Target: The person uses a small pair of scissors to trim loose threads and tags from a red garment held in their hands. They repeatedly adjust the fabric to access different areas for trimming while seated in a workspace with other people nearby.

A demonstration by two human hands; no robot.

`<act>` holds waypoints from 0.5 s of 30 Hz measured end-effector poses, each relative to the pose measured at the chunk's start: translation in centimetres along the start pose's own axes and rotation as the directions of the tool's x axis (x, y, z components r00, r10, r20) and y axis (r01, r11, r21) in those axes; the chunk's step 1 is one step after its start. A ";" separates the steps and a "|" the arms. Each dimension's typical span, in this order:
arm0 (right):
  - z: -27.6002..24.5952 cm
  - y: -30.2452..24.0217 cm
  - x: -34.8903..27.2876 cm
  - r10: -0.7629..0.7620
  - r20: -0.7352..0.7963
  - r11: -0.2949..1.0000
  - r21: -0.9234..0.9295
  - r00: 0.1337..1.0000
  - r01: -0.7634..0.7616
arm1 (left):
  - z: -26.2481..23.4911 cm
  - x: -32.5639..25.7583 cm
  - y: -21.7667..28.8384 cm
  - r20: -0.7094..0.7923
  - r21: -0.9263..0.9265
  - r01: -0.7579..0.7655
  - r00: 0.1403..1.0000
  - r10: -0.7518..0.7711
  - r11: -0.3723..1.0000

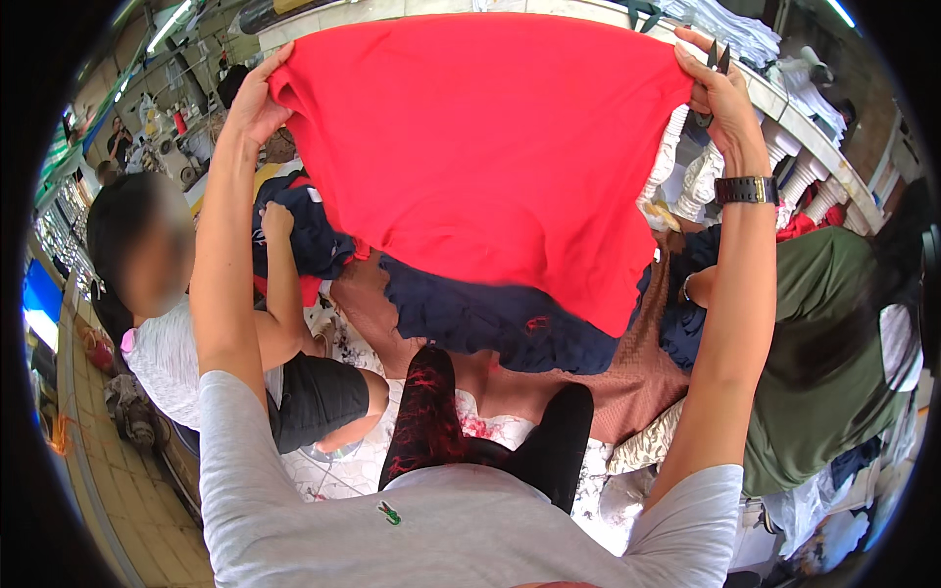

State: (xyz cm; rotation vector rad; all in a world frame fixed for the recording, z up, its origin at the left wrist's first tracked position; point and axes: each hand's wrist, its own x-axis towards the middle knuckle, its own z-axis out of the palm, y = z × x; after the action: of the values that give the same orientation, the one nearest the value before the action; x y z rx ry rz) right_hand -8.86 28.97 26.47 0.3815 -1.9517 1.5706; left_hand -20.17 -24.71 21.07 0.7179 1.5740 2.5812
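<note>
A red garment [480, 137], which looks like a shirt, is stretched wide in front of me at arm's length. My left hand [263, 98] grips its upper left corner. At the upper right corner my right hand [720, 93] pinches the cloth. Dark thread snips [721, 61] are also tucked in that hand, their pointed blades sticking up past the fingers. Below the red cloth's lower edge, a navy garment [490, 318] with a small red mark lies over a brown cloth [549, 397] in front of my knees. The red garment hides most of the work surface behind it.
At left a seated person [167, 284] handles a navy garment [299, 230]. Another person in a dark green top [814, 333] sits close on my right, with navy cloth by their hand. Stacks of white cloth [725, 34] lie at the back right. Red thread scraps [480, 428] litter the floor.
</note>
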 end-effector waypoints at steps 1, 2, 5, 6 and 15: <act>-0.3 0.1 -0.3 -0.012 0.009 1.000 -0.006 1.000 0.012 | -0.6 0.1 0.6 0.045 -0.001 0.009 0.999 -0.008 1.000; -0.6 0.1 -0.7 -0.024 0.016 1.000 -0.014 1.000 0.024 | -1.5 0.3 1.2 0.092 -0.003 0.018 0.996 -0.017 1.000; -0.8 -0.6 -2.9 -0.023 -0.029 0.997 0.076 0.999 0.025 | -3.9 -0.5 1.7 0.199 -0.106 -0.043 0.978 0.063 0.993; -1.2 -1.5 -3.8 -0.025 -0.064 0.993 0.114 0.998 0.032 | -3.3 -1.0 1.6 0.201 -0.134 -0.103 0.971 0.129 0.986; -0.4 7.5 -3.6 -0.063 -0.195 0.998 -0.034 0.979 0.057 | -3.2 7.3 -8.9 -0.086 0.302 0.022 0.996 0.005 0.953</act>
State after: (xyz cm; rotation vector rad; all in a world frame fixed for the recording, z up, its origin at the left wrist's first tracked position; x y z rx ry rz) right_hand -10.24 30.78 18.45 0.2604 -1.7935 1.4818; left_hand -29.83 -21.08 14.99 0.6206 2.0233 2.4201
